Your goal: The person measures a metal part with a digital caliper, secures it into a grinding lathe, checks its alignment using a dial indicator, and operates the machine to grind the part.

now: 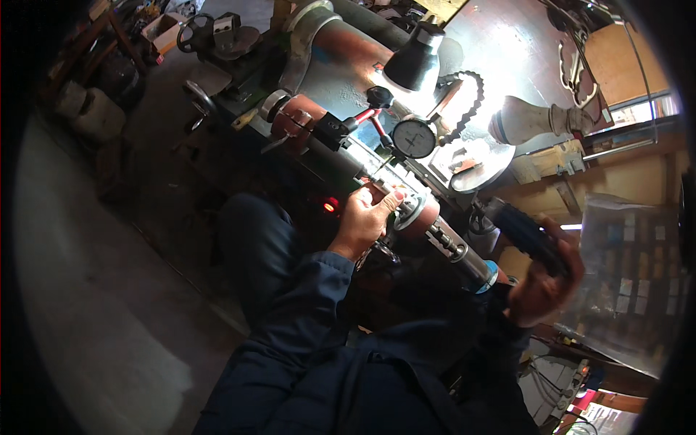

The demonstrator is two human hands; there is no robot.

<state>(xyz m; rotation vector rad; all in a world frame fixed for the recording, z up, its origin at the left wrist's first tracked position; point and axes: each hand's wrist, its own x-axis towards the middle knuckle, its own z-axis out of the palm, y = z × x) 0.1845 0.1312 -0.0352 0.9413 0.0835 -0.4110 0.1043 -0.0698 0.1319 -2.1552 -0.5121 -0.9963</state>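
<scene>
My left hand (362, 221) is closed, thumb and fingers pinched on a small metal part (386, 187) at the spindle of a bench machine. Just beyond it, a round dial indicator (414, 138) hangs on a red jointed arm (377, 119) that rises from a black base block (335, 132). Right of that hand are a round metal flange (415, 210) and a steel cylinder (464, 255) with a blue ring at its end. Over on the right, my right hand (547, 286) grips a long dark blue object (528, 235), blurred, its kind unclear.
A black-shaded lamp (417, 61) lights the work from beyond, near a segmented flexible hose (478, 101). A pale turned metal piece (533, 119) lies to the right. A handwheel (197, 105) juts out at left. Clear plastic sheeting (616, 283) hangs at far right.
</scene>
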